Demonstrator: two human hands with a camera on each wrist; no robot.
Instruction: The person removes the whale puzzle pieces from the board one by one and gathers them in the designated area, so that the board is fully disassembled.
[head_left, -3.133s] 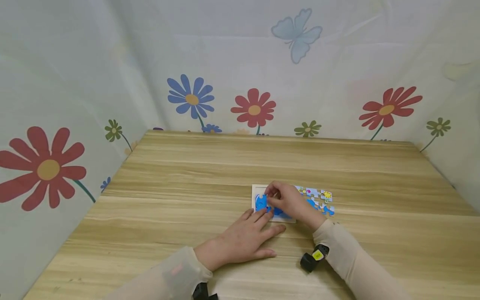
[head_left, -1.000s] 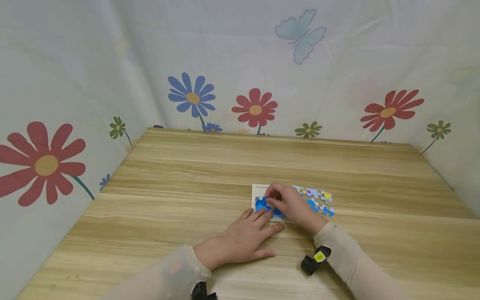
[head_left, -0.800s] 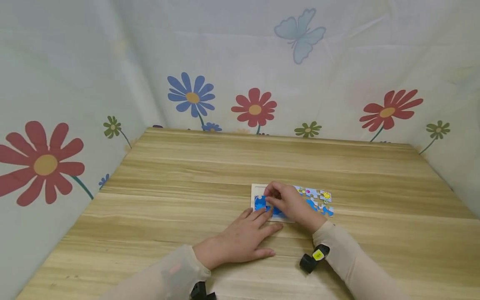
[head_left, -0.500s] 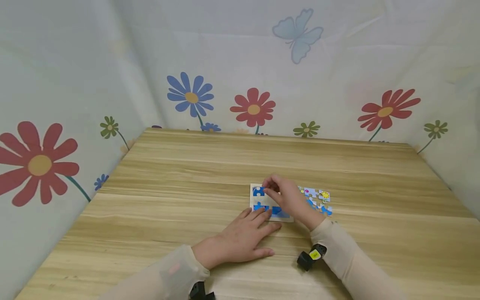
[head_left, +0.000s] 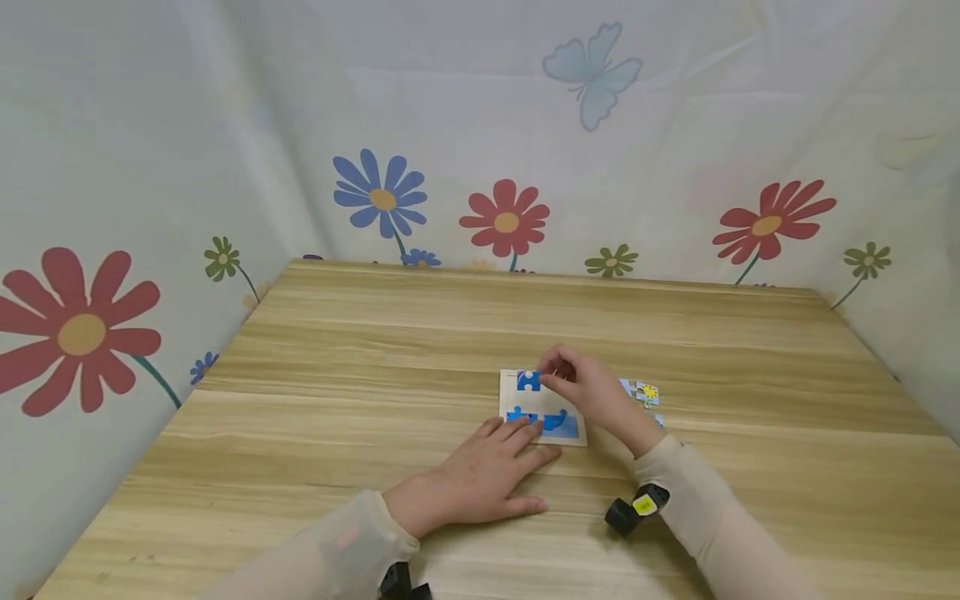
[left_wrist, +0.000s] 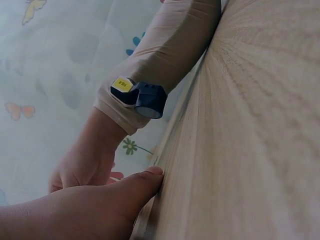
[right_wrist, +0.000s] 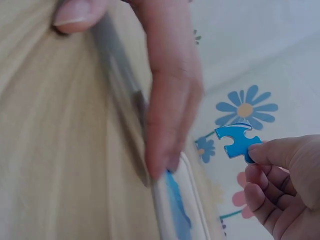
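My right hand [head_left: 596, 392] pinches a blue jigsaw piece [head_left: 528, 381] between thumb and fingertips, above the far part of a small wooden puzzle tray [head_left: 547, 398]. In the right wrist view the jigsaw piece [right_wrist: 237, 141] shows knobs, notches and a white curved stripe, and is held clear of the tray. Blue pieces [head_left: 561, 425] lie along the tray's near side; the bare board shows behind them. My left hand [head_left: 487, 479] lies with fingers extended across the tray's near-left edge, its fingertips covering part of the pieces there.
Several loose jigsaw pieces [head_left: 648, 392], one with a yellow flower, lie right of the tray, partly hidden by my right hand. The wooden table [head_left: 375, 350] meets a flower-printed curtain [head_left: 450, 108] at the back and sides. A camera is strapped to each wrist.
My right hand has turned the piece, lifted it from the tray's near-left part toward the far edge, then shifted slightly right with it. My left hand has stayed in place.
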